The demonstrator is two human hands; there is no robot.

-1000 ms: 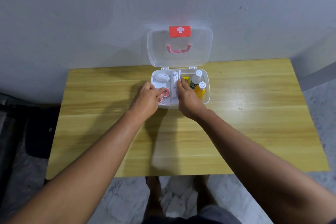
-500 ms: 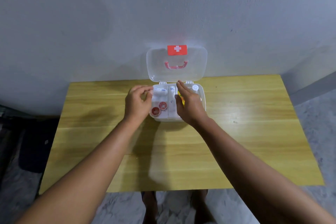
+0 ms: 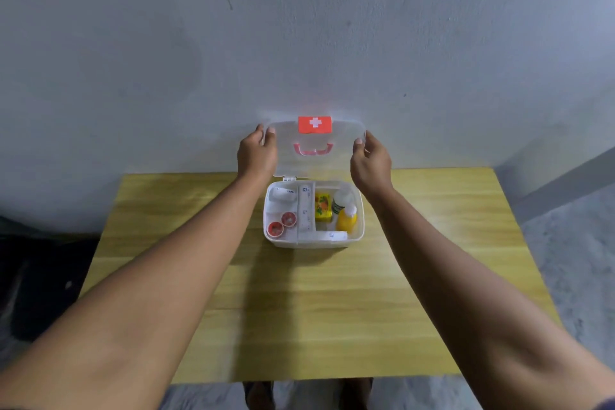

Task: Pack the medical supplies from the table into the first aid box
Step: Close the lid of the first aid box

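Note:
The white first aid box (image 3: 358, 230) stands open at the back of the wooden table (image 3: 432, 243). Its clear lid (image 3: 342, 156), with a red cross label and a pink handle, stands upright against the wall. My left hand (image 3: 258, 153) grips the lid's left edge and my right hand (image 3: 369, 161) grips its right edge. Inside the box lie two red tape rolls (image 3: 281, 224), a white bandage roll (image 3: 283, 195), a yellow packet (image 3: 322, 207), an orange bottle (image 3: 347, 218), a clear bottle (image 3: 340, 201) and a white strip (image 3: 332, 235).
A grey wall (image 3: 299, 43) rises right behind the table. A dark object (image 3: 33, 276) lies on the floor to the left. Marble floor (image 3: 572, 260) shows to the right and below the table's front edge.
Both hands have left the inside of the box and risen to the lid's two side edges. The camera view has tilted up.

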